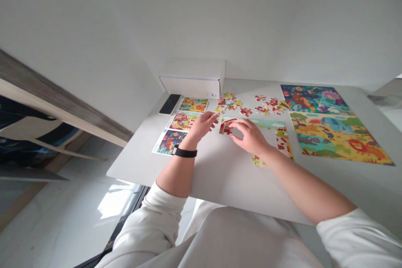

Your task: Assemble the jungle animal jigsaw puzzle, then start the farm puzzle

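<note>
My right hand has its fingertips on a red barn puzzle piece at the left end of a partly joined puzzle. Thumb and index finger are curved around the piece's right edge. The joined puzzle runs along the top and down the right side, with yellow-green pieces at the bottom, partly behind my right forearm. My left hand hovers just left of the barn piece, fingers loosely bent and apart, with nothing visible in it. Loose puzzle pieces lie scattered beyond both hands.
A picture sheet with three small scenes lies left, beside a black phone. Behind them stands a white box against the wall. Two finished puzzles, a dark one and a yellow animal one, occupy the right of the white table.
</note>
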The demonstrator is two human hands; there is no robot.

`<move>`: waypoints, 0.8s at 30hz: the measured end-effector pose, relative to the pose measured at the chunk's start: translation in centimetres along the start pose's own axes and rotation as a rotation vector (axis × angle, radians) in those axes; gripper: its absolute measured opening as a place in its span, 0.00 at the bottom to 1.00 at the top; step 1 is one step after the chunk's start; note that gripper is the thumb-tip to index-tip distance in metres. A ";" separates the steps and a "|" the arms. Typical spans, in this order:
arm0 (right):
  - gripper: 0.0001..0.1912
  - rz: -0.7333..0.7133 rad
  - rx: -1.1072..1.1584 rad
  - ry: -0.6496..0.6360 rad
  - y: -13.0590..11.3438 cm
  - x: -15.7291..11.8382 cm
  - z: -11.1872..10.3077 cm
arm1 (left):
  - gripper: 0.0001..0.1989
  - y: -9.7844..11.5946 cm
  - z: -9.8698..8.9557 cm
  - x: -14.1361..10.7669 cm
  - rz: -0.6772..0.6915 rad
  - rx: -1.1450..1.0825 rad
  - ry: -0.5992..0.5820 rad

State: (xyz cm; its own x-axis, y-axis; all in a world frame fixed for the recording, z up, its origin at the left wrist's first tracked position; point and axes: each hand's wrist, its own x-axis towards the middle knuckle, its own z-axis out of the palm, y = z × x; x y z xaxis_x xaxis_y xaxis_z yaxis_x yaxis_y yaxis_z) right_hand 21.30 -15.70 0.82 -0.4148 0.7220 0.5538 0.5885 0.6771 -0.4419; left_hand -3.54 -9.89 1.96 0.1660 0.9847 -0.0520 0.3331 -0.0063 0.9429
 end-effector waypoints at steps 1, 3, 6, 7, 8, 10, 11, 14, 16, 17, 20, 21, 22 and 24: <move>0.20 0.000 -0.004 -0.031 0.3 -0.3 0.8 | 0.21 -0.2 0.1 0.1 0.010 0.055 0.009; 0.20 0.002 -0.025 -0.078 1.0 -0.7 2.1 | 0.19 -0.4 0.3 0.1 0.048 0.173 0.042; 0.21 -0.005 -0.065 -0.114 1.8 -1.1 3.3 | 0.13 -0.2 0.4 -0.3 0.079 0.352 0.085; 0.21 -0.009 -0.077 -0.117 2.0 -1.2 3.5 | 0.12 -0.1 0.5 -0.4 0.087 0.406 0.101; 0.20 -0.013 -0.087 -0.117 2.1 -1.2 3.6 | 0.10 -0.1 0.5 -0.6 0.105 0.456 0.109; 0.18 -0.018 -0.105 -0.119 2.3 -1.3 3.6 | 0.09 -0.1 0.7 -0.7 0.177 0.536 0.104; 0.17 -0.019 -0.112 -0.121 2.3 -1.4 3.6 | 0.08 -0.3 0.8 -0.7 0.229 0.568 0.091; 0.16 -0.014 -0.137 -0.119 2.4 -1.6 3.7 | 0.09 -1.0 1.1 -0.6 0.383 0.649 0.020; 0.16 -0.010 -0.157 -0.116 2.4 -1.7 3.9 | 0.11 -1.5 1.1 -0.6 0.445 0.689 -0.045; 0.16 -0.008 -0.164 -0.118 2.4 -1.7 3.9 | 0.12 -1.7 1.1 -0.6 0.465 0.702 -0.078; 0.15 0.003 -0.168 -0.131 2.2 -1.7 4.0 | 0.14 -2.1 1.2 -0.6 0.507 0.717 -0.139; 0.14 0.007 -0.166 -0.133 2.1 -1.7 4.0 | 0.15 -2.2 1.3 -0.6 0.515 0.722 -0.148; 0.14 0.010 -0.165 -0.133 2.0 -1.7 4.0 | 0.15 -2.3 1.3 -0.7 0.521 0.729 -0.154; 0.14 0.014 -0.167 -0.131 1.8 -1.7 3.9 | 0.15 -2.4 1.4 -0.7 0.523 0.750 -0.163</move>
State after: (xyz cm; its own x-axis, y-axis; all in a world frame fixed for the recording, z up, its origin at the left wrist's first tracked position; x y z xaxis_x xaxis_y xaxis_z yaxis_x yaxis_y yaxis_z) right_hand 20.41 -15.16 -3.68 -0.4864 0.7507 0.4470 0.6968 0.6420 -0.3199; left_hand -3.17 -10.76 -0.71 0.5741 0.7885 0.2208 0.6826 -0.6098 0.4028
